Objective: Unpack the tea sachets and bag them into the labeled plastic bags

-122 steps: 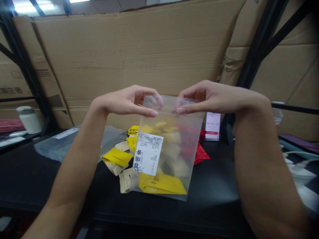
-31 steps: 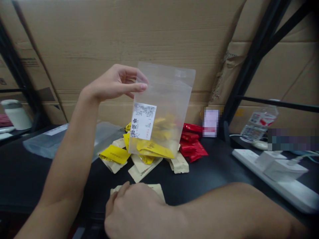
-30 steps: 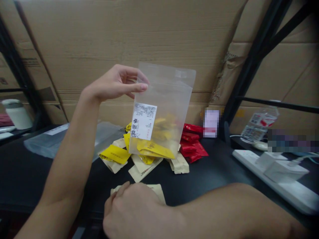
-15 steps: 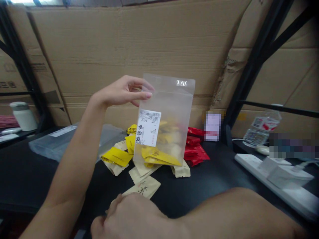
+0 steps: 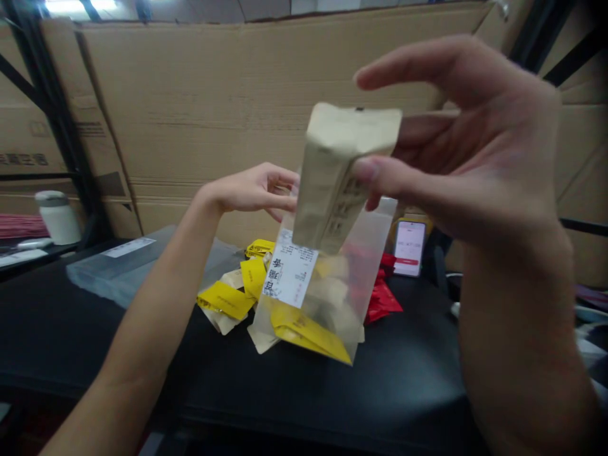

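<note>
My left hand pinches the upper left edge of a clear frosted plastic bag, which hangs upright over the table. A white printed label is stuck on the bag's front, and yellow and kraft sachets show inside it. Close to the camera, my right hand holds a kraft paper sachet upright between thumb and fingers. The sachet's lower end sits at the bag's mouth and hides part of the opening.
A heap of yellow sachets and red sachets lies behind the bag on a black table. A phone stands at the back, a grey plastic package lies left, and cardboard sheets stand behind.
My right hand has risen from the table with a kraft sachet and now holds it at the bag's mouth. The bag hangs lower and the view has shifted slightly.
</note>
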`<move>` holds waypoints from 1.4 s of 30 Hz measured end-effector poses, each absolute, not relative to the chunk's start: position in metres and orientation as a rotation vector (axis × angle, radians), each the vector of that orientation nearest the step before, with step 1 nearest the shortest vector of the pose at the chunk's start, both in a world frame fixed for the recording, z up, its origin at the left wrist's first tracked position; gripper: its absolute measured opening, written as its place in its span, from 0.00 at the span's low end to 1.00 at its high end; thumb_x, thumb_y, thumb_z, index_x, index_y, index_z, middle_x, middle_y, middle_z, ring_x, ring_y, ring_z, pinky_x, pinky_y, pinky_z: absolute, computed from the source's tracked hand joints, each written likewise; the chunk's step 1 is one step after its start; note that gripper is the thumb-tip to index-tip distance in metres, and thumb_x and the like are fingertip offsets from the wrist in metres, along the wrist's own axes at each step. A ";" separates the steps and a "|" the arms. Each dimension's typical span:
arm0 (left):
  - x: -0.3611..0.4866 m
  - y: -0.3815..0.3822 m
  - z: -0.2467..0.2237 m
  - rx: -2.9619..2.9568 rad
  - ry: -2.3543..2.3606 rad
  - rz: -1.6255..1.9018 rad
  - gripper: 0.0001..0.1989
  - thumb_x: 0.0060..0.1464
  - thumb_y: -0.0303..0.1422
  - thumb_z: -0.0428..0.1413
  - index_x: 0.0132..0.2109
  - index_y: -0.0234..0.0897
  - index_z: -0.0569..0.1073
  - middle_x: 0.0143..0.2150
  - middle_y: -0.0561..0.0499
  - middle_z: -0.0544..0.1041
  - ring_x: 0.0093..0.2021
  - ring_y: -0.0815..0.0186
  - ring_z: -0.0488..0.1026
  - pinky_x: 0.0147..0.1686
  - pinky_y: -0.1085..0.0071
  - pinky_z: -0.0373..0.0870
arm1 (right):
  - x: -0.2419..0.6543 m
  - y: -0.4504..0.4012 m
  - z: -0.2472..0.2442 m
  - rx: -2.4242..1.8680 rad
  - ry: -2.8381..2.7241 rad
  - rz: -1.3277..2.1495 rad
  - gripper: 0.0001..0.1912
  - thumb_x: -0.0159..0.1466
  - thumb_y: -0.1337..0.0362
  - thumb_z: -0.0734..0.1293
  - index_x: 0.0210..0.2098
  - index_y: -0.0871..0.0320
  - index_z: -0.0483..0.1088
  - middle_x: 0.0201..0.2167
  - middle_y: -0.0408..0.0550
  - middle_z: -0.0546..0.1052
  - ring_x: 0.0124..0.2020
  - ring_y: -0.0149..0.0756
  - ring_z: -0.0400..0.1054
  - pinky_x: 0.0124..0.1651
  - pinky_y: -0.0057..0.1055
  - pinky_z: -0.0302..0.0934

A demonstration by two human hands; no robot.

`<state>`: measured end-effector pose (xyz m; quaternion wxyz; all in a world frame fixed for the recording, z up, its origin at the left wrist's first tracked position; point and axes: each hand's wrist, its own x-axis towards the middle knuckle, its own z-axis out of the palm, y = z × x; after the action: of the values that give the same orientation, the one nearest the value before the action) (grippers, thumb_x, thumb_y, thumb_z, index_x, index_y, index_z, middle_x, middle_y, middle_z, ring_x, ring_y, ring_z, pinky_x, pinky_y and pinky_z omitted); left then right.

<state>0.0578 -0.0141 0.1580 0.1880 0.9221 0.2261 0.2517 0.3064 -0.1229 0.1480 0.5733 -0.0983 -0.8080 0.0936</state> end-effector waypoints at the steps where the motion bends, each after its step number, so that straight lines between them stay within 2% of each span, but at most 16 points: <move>1: 0.059 -0.014 0.157 2.557 0.632 0.671 0.17 0.56 0.39 0.65 0.50 0.35 0.80 0.46 0.45 0.82 0.44 0.59 0.81 0.40 0.69 0.78 | 0.312 -0.114 0.149 -0.246 -1.866 0.183 0.29 0.57 0.63 0.80 0.56 0.56 0.73 0.54 0.50 0.78 0.40 0.40 0.79 0.35 0.34 0.76; 2: 0.059 -0.014 0.156 2.515 0.625 0.614 0.18 0.57 0.39 0.64 0.52 0.37 0.80 0.46 0.46 0.82 0.45 0.59 0.81 0.41 0.69 0.78 | 0.316 -0.105 0.151 -0.215 -1.786 0.107 0.27 0.57 0.63 0.80 0.54 0.57 0.75 0.46 0.49 0.81 0.37 0.39 0.79 0.31 0.30 0.74; 5: 0.061 -0.015 0.154 2.449 0.599 0.484 0.20 0.56 0.38 0.65 0.55 0.39 0.78 0.48 0.47 0.82 0.47 0.59 0.81 0.44 0.67 0.77 | 0.330 -0.075 0.158 -0.137 -1.641 0.002 0.19 0.59 0.66 0.77 0.50 0.58 0.78 0.37 0.46 0.82 0.29 0.32 0.76 0.23 0.25 0.71; 9: 0.062 -0.013 0.151 2.474 0.574 0.390 0.25 0.54 0.38 0.67 0.59 0.41 0.76 0.46 0.48 0.83 0.47 0.60 0.81 0.47 0.66 0.76 | 0.347 -0.042 0.165 -0.053 -1.430 0.042 0.20 0.56 0.66 0.77 0.48 0.55 0.78 0.41 0.47 0.82 0.28 0.33 0.77 0.17 0.23 0.70; 12: 0.061 -0.012 0.150 2.488 0.592 0.337 0.28 0.53 0.38 0.67 0.61 0.43 0.75 0.48 0.48 0.83 0.48 0.60 0.81 0.49 0.65 0.76 | 0.356 -0.026 0.164 -0.173 -1.455 0.040 0.26 0.52 0.63 0.80 0.50 0.51 0.77 0.40 0.46 0.84 0.30 0.36 0.78 0.18 0.22 0.70; 17: 0.061 -0.013 0.151 2.436 0.553 0.340 0.31 0.50 0.36 0.70 0.61 0.43 0.75 0.53 0.47 0.81 0.50 0.58 0.80 0.49 0.65 0.76 | 0.357 -0.016 0.159 -0.221 -1.541 0.134 0.28 0.50 0.58 0.82 0.49 0.57 0.78 0.35 0.49 0.84 0.28 0.38 0.78 0.20 0.27 0.71; 22: 0.063 -0.016 0.152 2.406 0.519 0.349 0.30 0.48 0.35 0.70 0.59 0.43 0.77 0.53 0.46 0.82 0.52 0.56 0.80 0.48 0.65 0.77 | 0.347 -0.041 0.154 -0.360 -1.749 0.334 0.23 0.55 0.62 0.81 0.49 0.57 0.80 0.35 0.49 0.85 0.31 0.35 0.77 0.30 0.27 0.73; 26: 0.064 -0.016 0.151 2.400 0.507 0.350 0.28 0.49 0.35 0.70 0.58 0.41 0.77 0.53 0.45 0.82 0.53 0.56 0.80 0.48 0.66 0.76 | 0.337 -0.062 0.152 -0.482 -1.906 0.430 0.21 0.57 0.58 0.80 0.49 0.53 0.80 0.41 0.49 0.85 0.39 0.39 0.78 0.38 0.32 0.75; 31: 0.064 -0.017 0.152 2.398 0.516 0.380 0.27 0.47 0.34 0.71 0.55 0.40 0.79 0.51 0.45 0.83 0.49 0.57 0.81 0.48 0.66 0.76 | 0.331 -0.064 0.151 -0.510 -1.973 0.450 0.22 0.56 0.56 0.80 0.49 0.52 0.79 0.43 0.49 0.84 0.43 0.43 0.79 0.39 0.34 0.75; 34: 0.064 -0.018 0.152 2.412 0.507 0.376 0.25 0.48 0.34 0.71 0.54 0.40 0.79 0.50 0.45 0.84 0.48 0.57 0.82 0.48 0.66 0.76 | 0.331 -0.063 0.150 -0.513 -2.018 0.470 0.21 0.57 0.55 0.80 0.48 0.53 0.79 0.42 0.50 0.84 0.41 0.42 0.78 0.38 0.34 0.74; 38: 0.065 -0.019 0.153 2.414 0.507 0.390 0.25 0.47 0.34 0.72 0.53 0.39 0.80 0.50 0.44 0.84 0.48 0.57 0.82 0.48 0.65 0.77 | 0.331 -0.063 0.149 -0.566 -2.075 0.484 0.22 0.59 0.54 0.78 0.50 0.54 0.79 0.36 0.48 0.83 0.36 0.41 0.77 0.34 0.33 0.71; 42: 0.065 -0.018 0.153 2.457 0.519 0.408 0.24 0.47 0.35 0.72 0.52 0.39 0.81 0.50 0.45 0.84 0.48 0.57 0.82 0.48 0.65 0.76 | 0.331 -0.061 0.150 -0.620 -2.157 0.488 0.20 0.60 0.53 0.77 0.48 0.56 0.80 0.26 0.43 0.79 0.27 0.36 0.72 0.27 0.31 0.64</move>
<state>0.0653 -0.0178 0.1529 0.2945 0.9229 0.1949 0.1532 0.3312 -0.0611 0.1501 0.4100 -0.2463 -0.8565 0.1939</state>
